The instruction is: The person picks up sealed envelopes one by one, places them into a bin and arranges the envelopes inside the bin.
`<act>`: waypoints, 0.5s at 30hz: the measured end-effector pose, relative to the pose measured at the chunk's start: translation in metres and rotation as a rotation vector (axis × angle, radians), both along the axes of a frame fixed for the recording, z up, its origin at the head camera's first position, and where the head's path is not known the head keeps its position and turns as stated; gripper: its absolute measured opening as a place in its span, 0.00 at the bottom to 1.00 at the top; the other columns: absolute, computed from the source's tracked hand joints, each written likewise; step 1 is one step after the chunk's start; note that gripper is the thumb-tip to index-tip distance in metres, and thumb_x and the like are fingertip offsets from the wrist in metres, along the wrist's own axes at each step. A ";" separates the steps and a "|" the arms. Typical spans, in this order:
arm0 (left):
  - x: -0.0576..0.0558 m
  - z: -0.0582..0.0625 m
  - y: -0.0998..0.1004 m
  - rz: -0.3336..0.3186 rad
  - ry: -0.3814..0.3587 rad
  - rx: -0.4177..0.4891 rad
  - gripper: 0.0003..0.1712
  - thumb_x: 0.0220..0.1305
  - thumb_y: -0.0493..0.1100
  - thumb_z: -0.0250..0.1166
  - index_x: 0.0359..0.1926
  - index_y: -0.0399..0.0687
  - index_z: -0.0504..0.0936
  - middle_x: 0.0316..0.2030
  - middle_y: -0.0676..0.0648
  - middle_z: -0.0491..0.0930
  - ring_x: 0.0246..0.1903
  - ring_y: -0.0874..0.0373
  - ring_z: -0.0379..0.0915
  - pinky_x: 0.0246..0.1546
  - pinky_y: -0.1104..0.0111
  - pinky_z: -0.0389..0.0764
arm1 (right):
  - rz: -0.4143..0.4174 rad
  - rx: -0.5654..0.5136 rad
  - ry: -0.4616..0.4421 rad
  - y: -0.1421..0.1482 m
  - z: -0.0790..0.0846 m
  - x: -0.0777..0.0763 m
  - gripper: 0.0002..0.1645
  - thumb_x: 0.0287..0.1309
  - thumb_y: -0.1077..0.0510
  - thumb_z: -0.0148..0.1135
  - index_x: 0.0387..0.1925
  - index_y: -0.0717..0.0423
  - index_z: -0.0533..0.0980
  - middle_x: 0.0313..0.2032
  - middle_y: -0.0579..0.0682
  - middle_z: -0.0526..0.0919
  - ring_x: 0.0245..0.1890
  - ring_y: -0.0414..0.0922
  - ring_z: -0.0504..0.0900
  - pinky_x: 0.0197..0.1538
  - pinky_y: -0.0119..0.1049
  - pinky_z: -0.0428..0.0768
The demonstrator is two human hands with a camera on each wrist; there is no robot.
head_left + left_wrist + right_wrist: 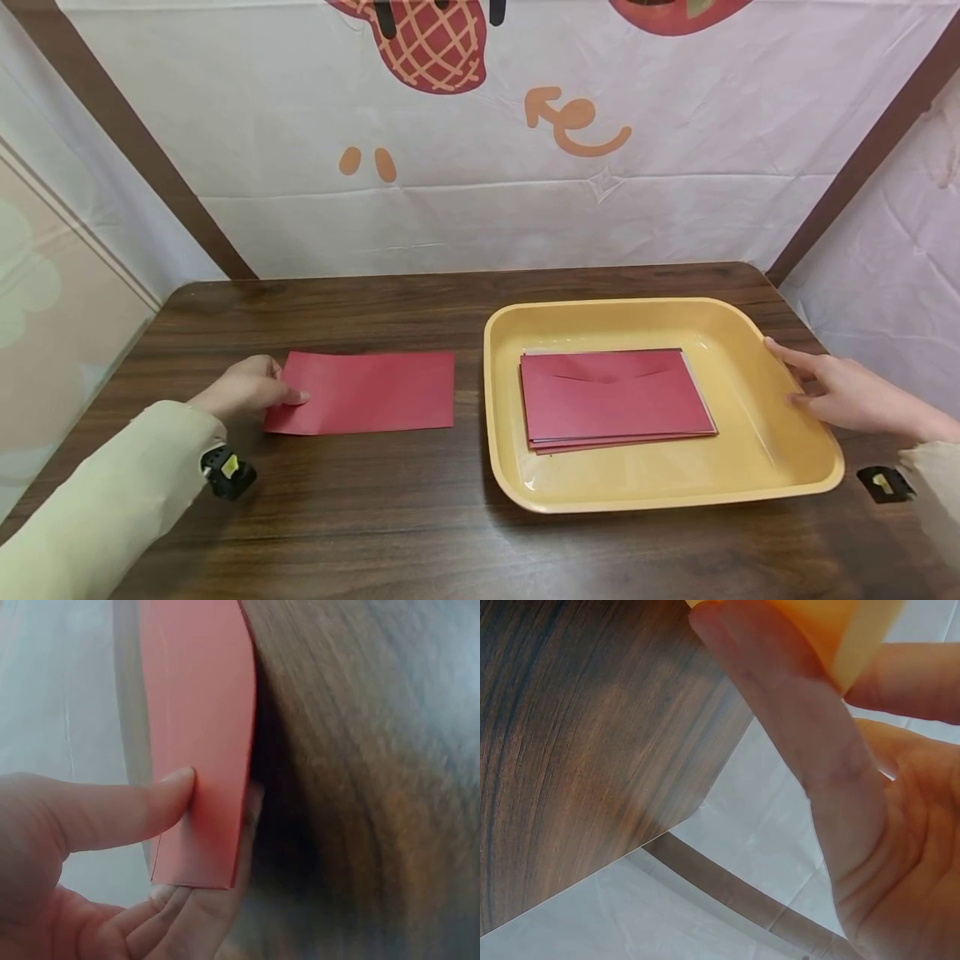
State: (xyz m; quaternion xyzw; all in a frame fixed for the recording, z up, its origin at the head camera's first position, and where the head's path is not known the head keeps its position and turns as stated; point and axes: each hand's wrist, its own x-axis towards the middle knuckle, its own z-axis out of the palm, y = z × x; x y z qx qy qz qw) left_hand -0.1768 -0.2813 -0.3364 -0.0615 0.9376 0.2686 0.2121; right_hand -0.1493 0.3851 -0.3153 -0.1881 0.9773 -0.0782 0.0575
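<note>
At the left of the head view, my left hand (251, 386) pinches the short left end of a flat red envelope (382, 390). In the left wrist view, the thumb lies on top of the envelope (199, 712) and the other fingers are beneath it. My right hand (855, 392) grips the right rim of a yellow plastic tray (757, 475). The right wrist view shows fingers on either side of the tray's edge (862, 645). Inside the tray lies a loose stack of red envelopes (615, 396), the top one with its flap line facing up.
Both the tray and the held envelope are over a dark wooden table (360, 517). A white printed cloth (480, 225) hangs behind the table's back edge, with more cloth at both sides. Black wrist cameras (227, 472) are strapped near both sleeves.
</note>
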 end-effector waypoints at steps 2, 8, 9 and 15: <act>0.000 -0.002 -0.002 0.001 -0.019 0.034 0.18 0.58 0.44 0.65 0.28 0.36 0.67 0.25 0.47 0.68 0.29 0.54 0.65 0.28 0.66 0.68 | 0.002 -0.002 0.001 0.000 0.000 0.000 0.45 0.51 0.65 0.66 0.67 0.74 0.55 0.26 0.42 0.68 0.19 0.30 0.57 0.25 0.29 0.61; 0.002 -0.005 -0.006 0.012 -0.030 0.100 0.23 0.60 0.44 0.65 0.40 0.30 0.63 0.32 0.41 0.69 0.34 0.52 0.68 0.31 0.65 0.75 | 0.004 -0.006 0.001 0.000 -0.001 0.000 0.45 0.51 0.66 0.65 0.67 0.73 0.55 0.25 0.42 0.68 0.19 0.30 0.57 0.25 0.29 0.61; 0.002 -0.006 -0.006 0.013 -0.030 0.106 0.24 0.59 0.44 0.65 0.41 0.30 0.63 0.33 0.41 0.70 0.34 0.52 0.68 0.31 0.65 0.75 | 0.004 -0.009 0.001 0.000 -0.001 0.000 0.45 0.51 0.66 0.66 0.67 0.73 0.55 0.25 0.41 0.68 0.19 0.30 0.56 0.24 0.29 0.61; 0.003 -0.005 -0.005 0.017 -0.037 0.120 0.22 0.59 0.43 0.64 0.40 0.31 0.63 0.32 0.42 0.70 0.33 0.54 0.68 0.29 0.65 0.75 | 0.003 -0.009 -0.008 0.000 0.000 0.000 0.45 0.52 0.66 0.65 0.67 0.74 0.54 0.26 0.42 0.69 0.19 0.30 0.57 0.24 0.29 0.62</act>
